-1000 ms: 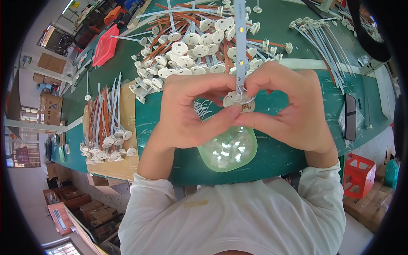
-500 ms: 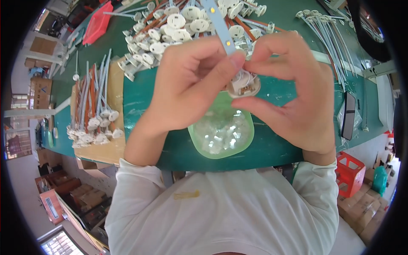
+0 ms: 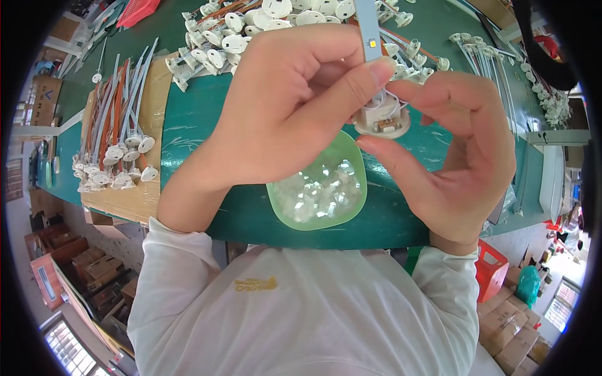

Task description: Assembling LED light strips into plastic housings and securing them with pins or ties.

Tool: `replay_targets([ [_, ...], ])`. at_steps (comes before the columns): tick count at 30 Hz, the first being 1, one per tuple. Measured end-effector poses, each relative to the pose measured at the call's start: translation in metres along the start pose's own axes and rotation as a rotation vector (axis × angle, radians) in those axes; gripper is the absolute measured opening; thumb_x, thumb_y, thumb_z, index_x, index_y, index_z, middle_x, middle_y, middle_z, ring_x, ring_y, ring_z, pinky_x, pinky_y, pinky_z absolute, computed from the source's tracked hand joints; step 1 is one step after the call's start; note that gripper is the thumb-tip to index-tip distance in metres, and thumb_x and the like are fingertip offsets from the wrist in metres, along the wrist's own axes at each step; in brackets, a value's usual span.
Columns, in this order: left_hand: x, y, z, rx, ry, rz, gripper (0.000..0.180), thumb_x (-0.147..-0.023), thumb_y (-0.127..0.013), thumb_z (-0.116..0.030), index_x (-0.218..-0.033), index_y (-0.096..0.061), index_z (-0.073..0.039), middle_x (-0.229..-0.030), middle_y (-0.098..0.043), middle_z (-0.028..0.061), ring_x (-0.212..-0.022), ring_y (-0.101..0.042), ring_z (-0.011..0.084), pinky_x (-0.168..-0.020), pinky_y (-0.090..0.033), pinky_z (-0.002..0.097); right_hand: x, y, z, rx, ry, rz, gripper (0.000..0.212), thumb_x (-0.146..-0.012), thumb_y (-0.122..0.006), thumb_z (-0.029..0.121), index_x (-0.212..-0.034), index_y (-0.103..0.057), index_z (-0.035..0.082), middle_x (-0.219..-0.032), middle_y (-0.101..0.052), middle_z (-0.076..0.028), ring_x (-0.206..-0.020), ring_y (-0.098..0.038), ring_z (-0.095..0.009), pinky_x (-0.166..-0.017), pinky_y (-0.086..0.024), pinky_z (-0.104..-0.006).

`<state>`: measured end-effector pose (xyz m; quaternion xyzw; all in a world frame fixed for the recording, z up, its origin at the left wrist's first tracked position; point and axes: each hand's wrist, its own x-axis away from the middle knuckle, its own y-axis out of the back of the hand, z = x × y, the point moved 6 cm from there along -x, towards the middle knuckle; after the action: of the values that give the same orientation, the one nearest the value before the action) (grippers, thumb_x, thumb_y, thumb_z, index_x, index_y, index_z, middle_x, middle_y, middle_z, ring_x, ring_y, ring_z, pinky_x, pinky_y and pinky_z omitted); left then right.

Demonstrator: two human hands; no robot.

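In front of my chest, my left hand (image 3: 301,106) is closed, thumb against fingers, on a light-blue LED strip (image 3: 369,31) that points up and away. At the strip's lower end hangs a round white plastic base (image 3: 384,125), with thin white wires and a small brassy metal part showing inside. My right hand (image 3: 461,147) curls around this base. Its thumb tip is at the rim and its forefinger near the wires at the top. Below my hands stands a translucent green bowl (image 3: 313,225) holding many small clear pieces.
A heap of white round-based strips (image 3: 235,44) lies at the back of the green table (image 3: 200,125). More strips (image 3: 119,125) rest on cardboard (image 3: 166,81) at left, others (image 3: 480,50) at back right. A red basket (image 3: 135,11) sits far left, a red crate (image 3: 489,269) lower right.
My view has shifted, and both hands with the strip and base appear further right. The base's inside shows more plainly. Both hands keep much the same hold.
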<state>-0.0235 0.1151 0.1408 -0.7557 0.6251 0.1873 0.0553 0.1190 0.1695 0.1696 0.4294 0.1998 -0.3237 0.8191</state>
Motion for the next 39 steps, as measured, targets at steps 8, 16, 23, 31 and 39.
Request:
replay_targets([
  [8,-0.002,-0.001,0.002,0.211,0.033,-0.035,0.016,-0.098,-0.057,-0.008,-0.104,-0.062,0.005,-0.081,-0.070,0.0087,-0.070,-0.065,0.0088,-0.061,-0.053,0.0223,-0.002,0.007,-0.002,-0.015,0.037,-0.118,0.050,-0.063,-0.087,-0.001,-0.104,-0.058,-0.003,-0.098,-0.070,-0.014,-0.087,-0.065,-0.017,-0.075,-0.049,-0.0282],
  [16,-0.001,-0.002,0.010,0.556,0.110,-0.040,0.017,-0.100,-0.054,-0.014,-0.099,-0.061,0.001,-0.089,-0.070,0.0100,-0.072,-0.067,0.0113,-0.060,-0.057,0.0261,0.000,0.004,0.011,0.115,0.351,-0.231,0.039,-0.065,-0.080,-0.011,-0.101,-0.067,-0.010,-0.093,-0.071,-0.022,-0.081,-0.071,-0.025,-0.070,-0.058,-0.0298],
  [23,-0.002,-0.007,0.014,0.734,0.267,-0.090,0.017,-0.096,-0.063,-0.019,-0.091,-0.062,-0.002,-0.088,-0.070,0.0093,-0.082,-0.069,0.0121,-0.071,-0.060,0.0287,-0.004,0.007,0.002,0.168,0.270,-0.290,0.035,-0.065,-0.080,-0.011,-0.098,-0.068,-0.009,-0.090,-0.072,-0.019,-0.071,-0.070,-0.020,-0.060,-0.055,-0.0254],
  [31,-0.002,-0.016,0.018,0.755,0.253,-0.038,0.015,-0.093,-0.068,-0.016,-0.094,-0.062,-0.002,-0.090,-0.071,0.0111,-0.084,-0.070,0.0153,-0.076,-0.060,0.0297,0.002,0.014,0.011,0.314,0.281,-0.333,0.029,-0.066,-0.079,-0.004,-0.094,-0.071,-0.006,-0.083,-0.073,-0.015,-0.068,-0.070,-0.019,-0.059,-0.053,-0.0234],
  [39,0.000,-0.008,0.020,0.786,0.259,-0.038,0.015,-0.092,-0.068,-0.012,-0.095,-0.063,0.001,-0.092,-0.071,0.0137,-0.086,-0.071,0.0183,-0.076,-0.061,0.0301,-0.006,0.017,0.009,0.234,0.283,-0.313,0.026,-0.068,-0.079,-0.005,-0.093,-0.072,-0.002,-0.083,-0.073,-0.012,-0.070,-0.071,-0.020,-0.062,-0.055,-0.0246],
])
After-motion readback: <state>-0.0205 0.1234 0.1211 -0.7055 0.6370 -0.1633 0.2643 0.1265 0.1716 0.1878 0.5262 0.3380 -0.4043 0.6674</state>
